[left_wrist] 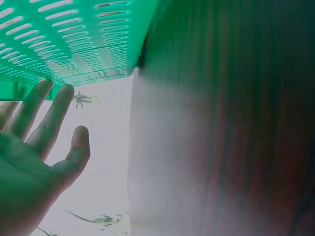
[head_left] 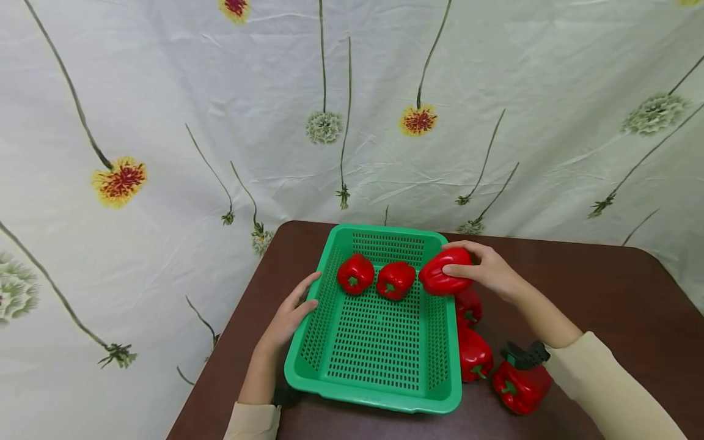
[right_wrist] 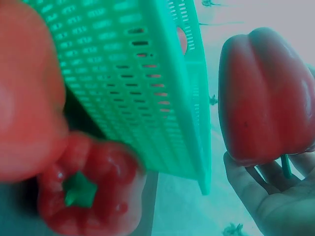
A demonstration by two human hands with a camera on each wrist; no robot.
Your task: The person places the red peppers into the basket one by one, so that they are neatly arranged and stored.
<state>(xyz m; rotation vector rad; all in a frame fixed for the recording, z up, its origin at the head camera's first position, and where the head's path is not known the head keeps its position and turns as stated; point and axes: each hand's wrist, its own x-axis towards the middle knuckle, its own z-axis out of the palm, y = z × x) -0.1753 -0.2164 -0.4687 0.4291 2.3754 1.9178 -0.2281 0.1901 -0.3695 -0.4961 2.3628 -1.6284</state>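
A green plastic basket with slotted sides and bottom stands on the table. Inside lie two red bell peppers, one at the far left and another beside it. My right hand grips a third red bell pepper above the basket's right rim. In the right wrist view this bell pepper is tilted, its green stem low near the palm. At the basket's left side, my left hand touches the rim with fingers spread. The left wrist view shows its fingers extended against the slotted wall.
Outside the basket's right wall lie more red bell peppers: one partly hidden under the held one, one nearer, and one beneath the right wrist's black strap. A flowered white cloth hangs behind the dark wooden table.
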